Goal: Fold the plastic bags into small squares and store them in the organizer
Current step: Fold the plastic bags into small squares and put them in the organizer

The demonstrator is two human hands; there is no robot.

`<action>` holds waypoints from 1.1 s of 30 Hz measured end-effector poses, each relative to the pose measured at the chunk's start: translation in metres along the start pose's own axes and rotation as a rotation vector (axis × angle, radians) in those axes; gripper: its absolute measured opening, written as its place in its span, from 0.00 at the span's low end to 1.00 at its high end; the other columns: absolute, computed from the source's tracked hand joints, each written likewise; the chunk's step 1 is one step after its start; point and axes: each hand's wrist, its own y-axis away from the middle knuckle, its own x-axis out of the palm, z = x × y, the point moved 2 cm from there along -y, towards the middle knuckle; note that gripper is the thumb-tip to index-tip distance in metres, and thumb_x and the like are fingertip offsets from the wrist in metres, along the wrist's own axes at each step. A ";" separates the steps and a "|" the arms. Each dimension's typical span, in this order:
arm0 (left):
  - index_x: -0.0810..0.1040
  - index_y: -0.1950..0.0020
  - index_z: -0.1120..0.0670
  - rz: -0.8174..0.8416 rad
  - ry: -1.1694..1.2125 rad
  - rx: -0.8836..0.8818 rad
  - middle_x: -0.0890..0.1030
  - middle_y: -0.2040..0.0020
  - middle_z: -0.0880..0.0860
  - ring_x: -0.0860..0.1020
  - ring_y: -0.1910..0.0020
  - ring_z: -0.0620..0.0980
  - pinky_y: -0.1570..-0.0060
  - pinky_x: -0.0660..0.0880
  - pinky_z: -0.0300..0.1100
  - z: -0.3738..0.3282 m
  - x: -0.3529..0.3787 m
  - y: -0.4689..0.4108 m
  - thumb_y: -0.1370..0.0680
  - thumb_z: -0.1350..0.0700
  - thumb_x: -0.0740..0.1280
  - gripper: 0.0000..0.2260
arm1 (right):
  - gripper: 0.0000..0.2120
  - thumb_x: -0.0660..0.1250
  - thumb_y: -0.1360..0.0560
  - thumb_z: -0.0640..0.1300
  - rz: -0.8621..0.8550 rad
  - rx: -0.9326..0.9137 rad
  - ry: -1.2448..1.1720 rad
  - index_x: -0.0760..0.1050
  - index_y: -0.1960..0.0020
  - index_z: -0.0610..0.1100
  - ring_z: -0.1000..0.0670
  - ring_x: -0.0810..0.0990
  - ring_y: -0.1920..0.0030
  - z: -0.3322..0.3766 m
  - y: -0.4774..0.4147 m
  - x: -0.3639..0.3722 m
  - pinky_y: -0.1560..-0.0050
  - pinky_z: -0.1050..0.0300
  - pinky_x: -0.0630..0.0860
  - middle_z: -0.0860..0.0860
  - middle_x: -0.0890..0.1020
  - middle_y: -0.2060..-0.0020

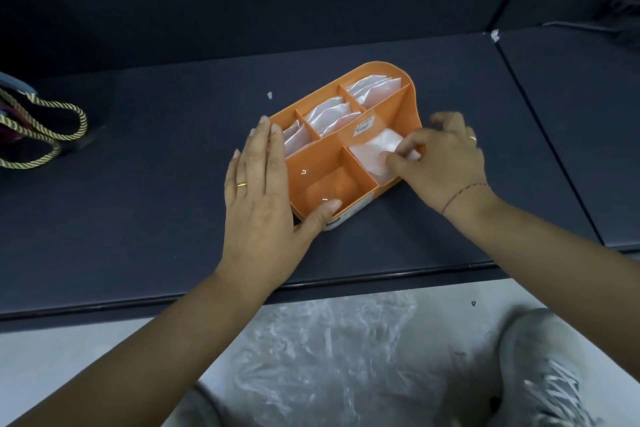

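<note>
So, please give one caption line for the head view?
Right hand tucks folded bag into orange organizer; left hand steadies it.

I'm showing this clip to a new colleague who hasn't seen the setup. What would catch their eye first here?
The orange organizer in the middle of the dark table, its far compartments stuffed with folded plastic bags. Next, the right hand pressing a folded white bag into a near compartment while the left hand steadies the organizer's side. Crumpled clear plastic lies below the table edge.

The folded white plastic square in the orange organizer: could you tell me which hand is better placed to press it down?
Right. The right hand already pinches the folded white plastic square over its compartment, while the left hand braces the orange plastic organizer.
</note>
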 end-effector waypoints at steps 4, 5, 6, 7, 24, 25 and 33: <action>0.49 0.21 0.61 0.010 0.013 -0.003 0.51 0.20 0.58 0.50 0.22 0.53 0.25 0.48 0.51 -0.001 0.001 0.003 0.24 0.30 0.56 0.45 | 0.14 0.74 0.32 0.54 0.207 0.152 -0.056 0.76 0.48 0.54 0.46 0.61 0.31 0.010 -0.007 0.006 0.30 0.46 0.62 0.51 0.62 0.32; 0.48 0.21 0.60 0.014 0.016 -0.003 0.51 0.20 0.57 0.50 0.21 0.53 0.25 0.48 0.51 -0.001 0.001 0.003 0.24 0.30 0.56 0.45 | 0.17 0.74 0.32 0.54 0.209 0.160 -0.053 0.76 0.46 0.53 0.45 0.61 0.31 0.012 -0.008 0.008 0.30 0.46 0.61 0.51 0.61 0.32; 0.48 0.21 0.59 0.018 0.025 -0.002 0.50 0.20 0.57 0.49 0.21 0.53 0.25 0.47 0.51 -0.001 0.001 0.003 0.25 0.29 0.56 0.45 | 0.19 0.75 0.32 0.53 0.198 0.164 -0.052 0.75 0.44 0.53 0.45 0.61 0.31 0.013 -0.009 0.009 0.30 0.46 0.61 0.50 0.61 0.32; 0.47 0.20 0.59 0.023 0.037 -0.001 0.49 0.20 0.57 0.49 0.21 0.53 0.25 0.47 0.51 0.000 0.002 0.002 0.25 0.29 0.56 0.45 | 0.20 0.75 0.32 0.53 0.186 0.167 -0.056 0.75 0.43 0.53 0.45 0.61 0.31 0.014 -0.010 0.010 0.29 0.46 0.60 0.50 0.60 0.32; 0.58 0.23 0.59 -0.112 -0.112 0.406 0.61 0.23 0.60 0.57 0.23 0.60 0.24 0.51 0.58 -0.007 0.013 0.032 0.19 0.41 0.60 0.32 | 0.10 0.70 0.25 0.48 -0.038 -0.015 -0.471 0.75 0.45 0.54 0.51 0.61 0.28 -0.008 0.005 0.020 0.28 0.54 0.62 0.52 0.59 0.29; 0.58 0.23 0.58 -0.079 -0.134 0.452 0.62 0.23 0.59 0.58 0.23 0.59 0.24 0.52 0.58 -0.007 0.018 0.040 0.19 0.42 0.62 0.31 | 0.09 0.68 0.24 0.47 -0.082 -0.036 -0.489 0.75 0.44 0.52 0.53 0.63 0.29 -0.013 0.013 0.019 0.29 0.57 0.63 0.51 0.61 0.31; 0.60 0.24 0.57 -0.065 -0.151 0.484 0.70 0.28 0.63 0.60 0.25 0.62 0.26 0.57 0.58 0.010 0.033 0.012 0.18 0.46 0.60 0.26 | 0.07 0.62 0.24 0.43 -0.042 -0.582 -0.400 0.76 0.54 0.41 0.58 0.72 0.58 -0.030 0.133 0.027 0.56 0.67 0.69 0.51 0.73 0.56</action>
